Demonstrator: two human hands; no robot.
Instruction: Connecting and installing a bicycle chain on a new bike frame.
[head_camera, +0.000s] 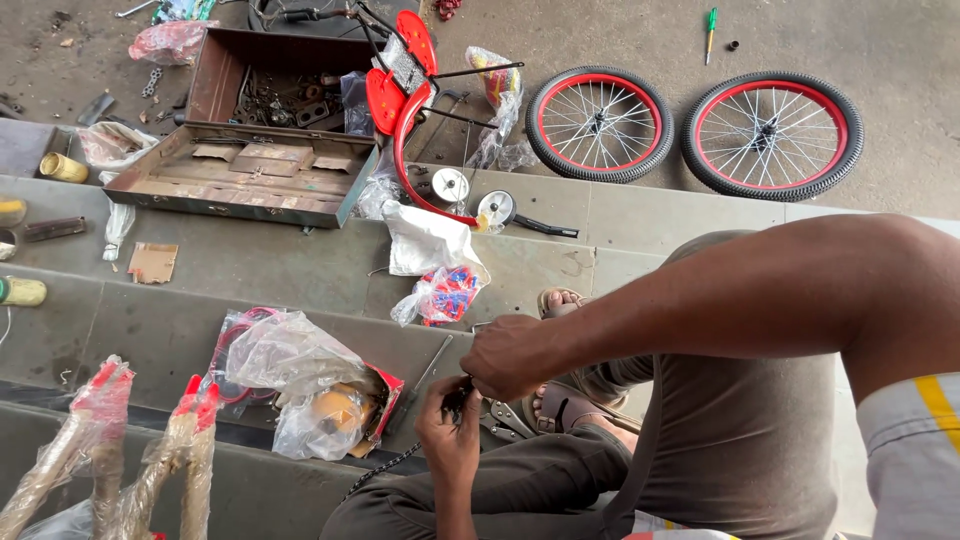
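Two bare hands meet low in the centre of the frame, above the person's knees. The left hand (450, 430) is clenched around a small dark part, and a bicycle chain (385, 470) hangs from it toward the lower left. The right hand (515, 355) is curled tight just above, fingers pinching the same dark part. Grey metal pliers (505, 420) lie just beside the hands, next to a sandalled foot (570, 408).

At the lower left stand red-tipped bicycle parts wrapped in clear plastic (110, 450). Just right of them, on a concrete step (150, 330), sits a crumpled clear plastic bag (290, 355) over a small open red box (380, 400). Further up, near the middle, lies a small bag of red and blue pieces (445, 295), touching a white bag (425, 240).

Higher still, in the upper left, an open rusty metal toolbox (250, 170) holds dark loose hardware. Beside it, at the upper centre, a red bicycle frame (400, 110) leans over the step, with two small white training wheels (470, 195) at its foot. In the upper right, two bicycle wheels lie flat on the ground side by side, near but apart: one (598, 123) closer to the frame, the other (772, 135) to its right. Both have black tyres and red rims. A green-handled screwdriver (711, 30) lies at the top edge above them.
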